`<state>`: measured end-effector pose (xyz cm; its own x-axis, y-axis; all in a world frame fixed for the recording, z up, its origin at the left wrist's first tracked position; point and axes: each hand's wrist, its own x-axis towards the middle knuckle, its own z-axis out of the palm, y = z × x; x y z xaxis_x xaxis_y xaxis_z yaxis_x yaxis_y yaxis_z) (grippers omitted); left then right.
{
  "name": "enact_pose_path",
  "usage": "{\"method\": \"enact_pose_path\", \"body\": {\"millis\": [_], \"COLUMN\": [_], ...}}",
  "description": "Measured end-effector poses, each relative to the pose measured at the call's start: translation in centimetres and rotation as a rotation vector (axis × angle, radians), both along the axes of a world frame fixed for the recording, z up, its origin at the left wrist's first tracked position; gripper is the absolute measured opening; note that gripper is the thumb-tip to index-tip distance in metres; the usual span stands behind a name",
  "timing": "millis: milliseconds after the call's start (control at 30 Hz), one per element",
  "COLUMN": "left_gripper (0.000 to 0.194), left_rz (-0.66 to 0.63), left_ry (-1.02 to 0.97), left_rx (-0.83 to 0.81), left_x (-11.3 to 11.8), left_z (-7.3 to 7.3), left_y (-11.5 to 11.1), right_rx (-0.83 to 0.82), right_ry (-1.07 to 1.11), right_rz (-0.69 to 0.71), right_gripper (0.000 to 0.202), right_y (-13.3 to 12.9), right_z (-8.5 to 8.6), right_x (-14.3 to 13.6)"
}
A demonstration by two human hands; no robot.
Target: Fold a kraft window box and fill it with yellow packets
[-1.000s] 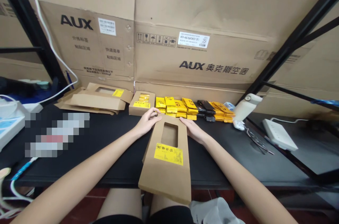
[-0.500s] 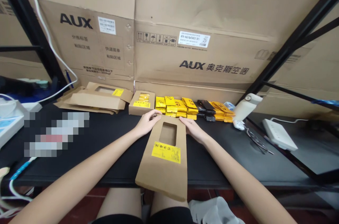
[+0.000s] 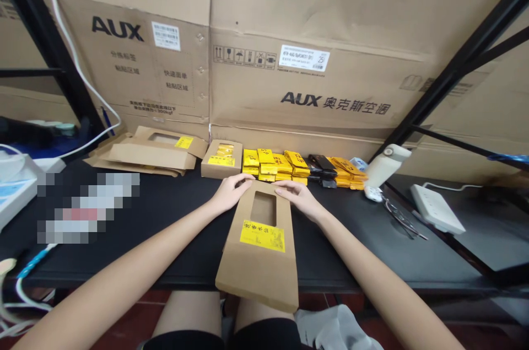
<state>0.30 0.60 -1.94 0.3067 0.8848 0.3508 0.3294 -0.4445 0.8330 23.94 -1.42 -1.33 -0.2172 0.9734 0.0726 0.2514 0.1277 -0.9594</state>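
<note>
In the centre of the frame a flat kraft-paper sleeve (image 3: pixel 259 251) with a cut-out window and a yellow label (image 3: pixel 262 236) lies lengthwise on the black surface (image 3: pixel 173 217), its near end hanging past the front edge over the person's lap. The left hand (image 3: pixel 230 191) grips the sleeve's far left corner, fingers curled over the top edge, and the right hand (image 3: pixel 298 197) closes on the far right corner in the same way, so both hands hold the far end; gripped at both corners like this, the sleeve seems to be kept square and steady, perhaps with its mouth held for opening, though whether it is open cannot be told. Just behind the hands, in the middle of the frame, a row of yellow packets (image 3: pixel 275 165) lies against the big cardboard cartons (image 3: pixel 314 63) that wall off the back, with a few dark packets (image 3: pixel 324 168) among them. To their left stands a small filled box (image 3: pixel 221 159), and further left a pile of flat empty sleeves (image 3: pixel 151 151). At the right of the frame lie a white handheld device (image 3: pixel 386 165), a pair of scissors (image 3: pixel 403 220) and a white flat box (image 3: pixel 437 209), well apart from the hands. The packets sit close behind the sleeve's far end, leaving little room there.
</note>
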Motion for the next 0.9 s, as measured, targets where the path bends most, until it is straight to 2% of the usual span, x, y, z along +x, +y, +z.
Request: {"method": "enact_pose_path", "body": {"millis": [467, 900], "left_gripper": [0.030, 0.026], "left_rz": [-0.071, -0.033], "left_ry": [0.046, 0.024], "left_rx": [0.021, 0.034], "left_x": [-0.20, -0.10], "left_z": [0.58, 0.39], "left_y": [-0.14, -0.01], "right_rx": [0.037, -0.009], "right_ry": [-0.024, 0.124], "right_rz": [-0.030, -0.122], "right_gripper": [0.037, 0.037], "right_y": [0.01, 0.36], "right_z": [0.26, 0.05], "right_x": [-0.21, -0.01]}}
